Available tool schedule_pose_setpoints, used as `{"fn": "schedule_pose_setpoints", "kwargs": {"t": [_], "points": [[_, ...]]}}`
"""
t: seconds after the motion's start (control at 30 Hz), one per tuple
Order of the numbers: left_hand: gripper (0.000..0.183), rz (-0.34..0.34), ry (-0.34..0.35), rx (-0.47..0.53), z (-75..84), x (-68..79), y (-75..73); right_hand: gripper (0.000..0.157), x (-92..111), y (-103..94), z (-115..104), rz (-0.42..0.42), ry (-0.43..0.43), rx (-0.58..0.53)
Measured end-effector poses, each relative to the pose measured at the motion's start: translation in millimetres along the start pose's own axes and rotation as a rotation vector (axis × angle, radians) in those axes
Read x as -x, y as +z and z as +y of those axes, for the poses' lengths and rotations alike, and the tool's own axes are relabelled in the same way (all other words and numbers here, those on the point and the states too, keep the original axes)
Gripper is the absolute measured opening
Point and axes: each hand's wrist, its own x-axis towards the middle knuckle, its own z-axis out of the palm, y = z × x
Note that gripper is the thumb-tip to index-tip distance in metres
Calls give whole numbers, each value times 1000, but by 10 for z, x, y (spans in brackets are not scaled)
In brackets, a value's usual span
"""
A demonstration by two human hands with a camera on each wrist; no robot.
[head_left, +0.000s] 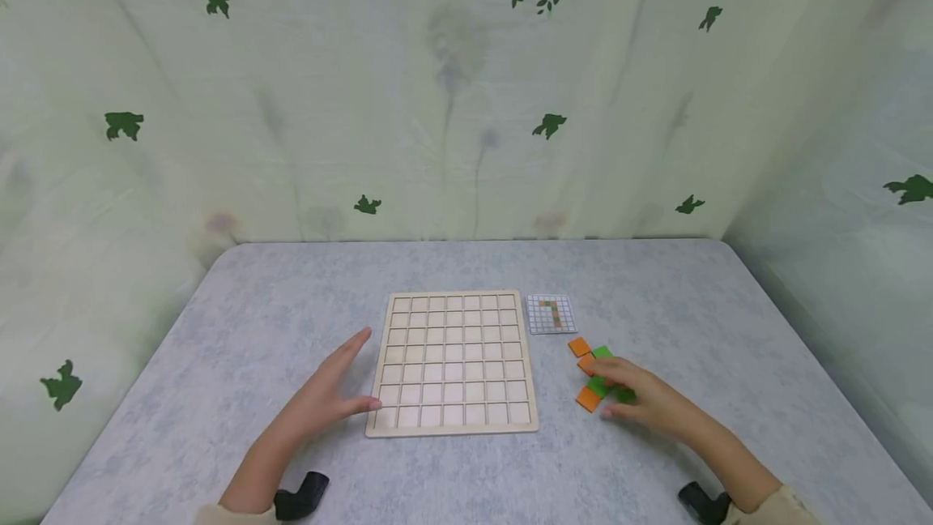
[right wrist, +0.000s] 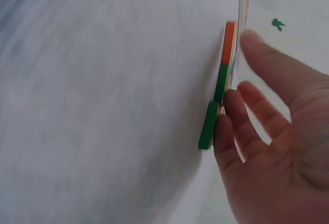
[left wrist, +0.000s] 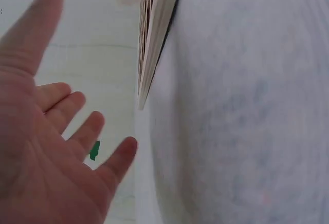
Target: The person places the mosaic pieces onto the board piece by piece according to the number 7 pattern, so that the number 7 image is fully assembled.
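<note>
A pale wooden grid board (head_left: 453, 371) lies flat on the table. My left hand (head_left: 317, 399) is at its left side, fingers straight and thumb spread, holding nothing; the thumb tip overlaps the board's edge in the head view, and I cannot tell whether it touches. Right of the board, my right hand (head_left: 649, 399) hovers low over several square tiles, its fingers slightly bent and spread. Among them are an orange tile (head_left: 589, 399) and a green tile (head_left: 602, 352); the hand partly hides others. In the right wrist view, fingertips are at a green tile (right wrist: 209, 125), with none visibly gripped.
A small pattern card (head_left: 551, 314) with a grid and orange and green squares lies beside the board's upper right corner. The grey table (head_left: 291, 290) meets a pale curtain (head_left: 437, 144) with leaf prints at the back and sides. Black wrist mounts (head_left: 302, 496) sit at both wrists.
</note>
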Motion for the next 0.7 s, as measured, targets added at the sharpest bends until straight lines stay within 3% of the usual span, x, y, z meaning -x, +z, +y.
{"fn": "schedule_pose_setpoints", "kwargs": {"t": [0.2, 0.53, 0.7], "points": [[96, -99, -101, 58, -100, 21, 81, 45, -38, 33, 45, -22, 6, 56], [81, -138, -38, 63, -218, 59, 87, 26, -98, 91, 50, 7, -13, 110], [82, -148, -46, 66, -210, 49, 94, 24, -145, 77, -43, 20, 0, 143]]}}
